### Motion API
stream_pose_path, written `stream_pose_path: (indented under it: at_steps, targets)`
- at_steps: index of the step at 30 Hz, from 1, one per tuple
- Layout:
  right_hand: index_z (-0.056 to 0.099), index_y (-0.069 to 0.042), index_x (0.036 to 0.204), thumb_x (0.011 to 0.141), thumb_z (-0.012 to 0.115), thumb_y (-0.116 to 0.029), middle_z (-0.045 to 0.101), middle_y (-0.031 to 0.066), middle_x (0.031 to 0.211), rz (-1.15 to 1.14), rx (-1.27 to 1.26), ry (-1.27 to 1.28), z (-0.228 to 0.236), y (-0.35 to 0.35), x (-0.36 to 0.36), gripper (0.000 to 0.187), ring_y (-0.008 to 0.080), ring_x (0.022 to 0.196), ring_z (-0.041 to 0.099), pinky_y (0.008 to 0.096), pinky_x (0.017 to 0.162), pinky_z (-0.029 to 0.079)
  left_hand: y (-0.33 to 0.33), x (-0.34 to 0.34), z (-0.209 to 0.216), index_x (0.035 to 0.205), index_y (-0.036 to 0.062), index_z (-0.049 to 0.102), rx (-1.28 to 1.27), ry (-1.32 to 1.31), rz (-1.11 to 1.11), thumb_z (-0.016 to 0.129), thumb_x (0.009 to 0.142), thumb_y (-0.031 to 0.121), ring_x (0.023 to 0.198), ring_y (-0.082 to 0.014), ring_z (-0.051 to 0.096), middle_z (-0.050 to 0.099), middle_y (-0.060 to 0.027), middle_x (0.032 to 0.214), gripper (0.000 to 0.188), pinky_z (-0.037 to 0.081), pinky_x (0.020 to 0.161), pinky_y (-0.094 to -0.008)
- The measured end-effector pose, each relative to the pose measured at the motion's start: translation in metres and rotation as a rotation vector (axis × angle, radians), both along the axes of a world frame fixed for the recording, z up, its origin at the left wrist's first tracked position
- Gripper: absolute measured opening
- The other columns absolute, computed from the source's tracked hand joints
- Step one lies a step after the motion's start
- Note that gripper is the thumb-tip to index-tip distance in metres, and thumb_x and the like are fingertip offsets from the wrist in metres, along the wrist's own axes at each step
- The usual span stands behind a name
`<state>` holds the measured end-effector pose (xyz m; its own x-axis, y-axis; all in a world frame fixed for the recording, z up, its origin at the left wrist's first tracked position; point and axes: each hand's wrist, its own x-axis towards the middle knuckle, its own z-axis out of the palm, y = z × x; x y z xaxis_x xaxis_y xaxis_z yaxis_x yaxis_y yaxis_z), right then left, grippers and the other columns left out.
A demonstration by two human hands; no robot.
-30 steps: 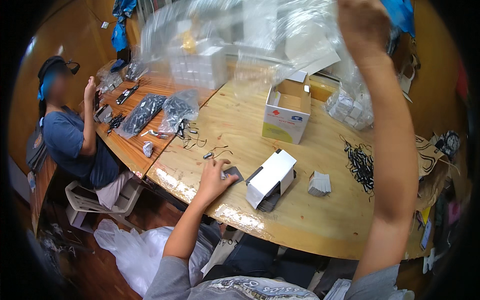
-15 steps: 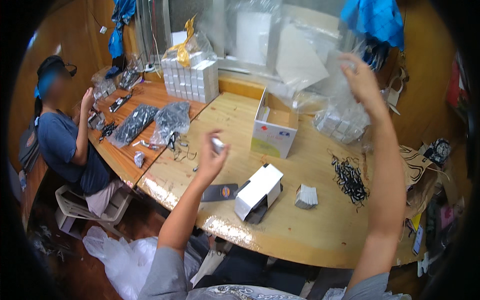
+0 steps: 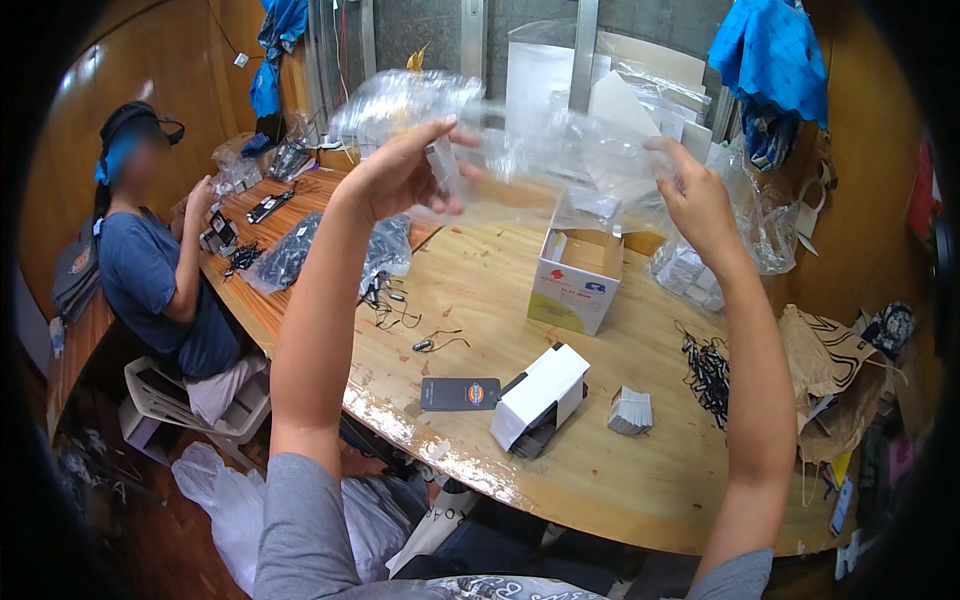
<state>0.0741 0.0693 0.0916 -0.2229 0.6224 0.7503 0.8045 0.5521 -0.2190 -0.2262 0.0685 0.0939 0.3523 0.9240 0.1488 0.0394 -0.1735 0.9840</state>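
A large clear plastic bag [image 3: 545, 150] is stretched in the air above the far side of the table, blurred by motion. My right hand [image 3: 697, 205] pinches its right end. My left hand [image 3: 405, 175] is raised at the bag's left part, its fingers curled around a small white bundle [image 3: 442, 166]. Whether the left fingers also grip the plastic is hard to tell. Below the bag stands an open-topped white and green carton [image 3: 575, 285]. Nearer to me are a white box [image 3: 543, 395] lying tilted with dark tags inside, and a black tag [image 3: 455, 394].
A stack of small light cards [image 3: 630, 411] sits right of the white box. Black cords with small clips [image 3: 706, 375] lie in a heap at the right. Bagged white bundles [image 3: 688, 275] rest behind them. A co-worker [image 3: 150, 250] sits at the left with hands raised.
My left hand has risen and moved farther out, carrying the white bundle to the bag. My right hand has come lower, and the plastic now spans between both hands.
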Motion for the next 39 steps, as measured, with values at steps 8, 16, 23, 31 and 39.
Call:
stream_pose_path:
  at_steps: [8,16,23,31,39]
  targets:
    - [0.053,-0.008,0.097,0.076,0.051,-0.014,0.058,0.0177,0.085,0.033,0.008,-0.112,-0.006,0.005,-0.014,0.022,0.0315,0.079,0.055,0.0381,0.070,0.043,-0.006,0.011,-0.041,0.131,0.0144,0.019,0.368,0.482,0.013,0.053,0.079,0.032,0.119,-0.0282,0.030,0.030,-0.0179,0.128,0.065,0.030,0.092,-0.0419]
    - [0.052,-0.010,0.104,0.072,0.050,-0.009,0.056,0.0171,0.092,0.272,-0.192,0.116,-0.018,0.030,-0.058,0.031,0.0303,0.084,0.055,0.0371,0.074,0.044,-0.036,0.058,-0.052,0.131,0.0248,-0.007,0.585,0.079,0.058,0.050,0.077,0.002,0.103,-0.0306,0.046,0.022,-0.0191,0.132,0.082,0.044,0.077,-0.0374]
    - [0.040,-0.019,0.117,0.072,0.049,-0.004,0.037,0.0151,0.117,0.229,0.071,-0.008,-0.023,0.012,-0.054,0.049,0.0310,0.086,0.054,0.0353,0.076,0.044,0.043,0.039,-0.044,0.130,0.0193,-0.013,0.423,-0.199,0.608,0.026,0.066,-0.018,0.069,-0.0282,0.060,0.044,-0.0248,0.112,0.084,0.052,0.054,-0.0289]
    - [0.052,-0.003,0.099,0.070,0.053,-0.003,0.052,0.0097,0.081,0.231,-0.385,0.377,-0.114,-0.073,0.021,0.029,0.0193,0.066,0.054,0.0281,0.065,0.045,0.111,0.010,-0.096,0.130,0.0010,0.002,0.789,0.343,1.096,0.058,0.071,0.006,0.102,-0.0342,0.046,0.041,-0.0271,0.114,0.082,0.038,0.086,-0.0379]
    - [0.032,-0.014,0.121,0.061,0.067,-0.012,0.027,0.0219,0.121,0.223,-0.455,0.304,-0.219,-0.109,-0.014,0.070,0.0381,0.110,0.035,0.0406,0.088,0.035,-0.059,0.101,-0.193,0.128,0.0051,0.022,0.124,-0.138,0.167,0.071,0.059,0.037,0.113,-0.0268,0.037,0.038,-0.0199,0.121,0.090,0.030,0.093,-0.0357]
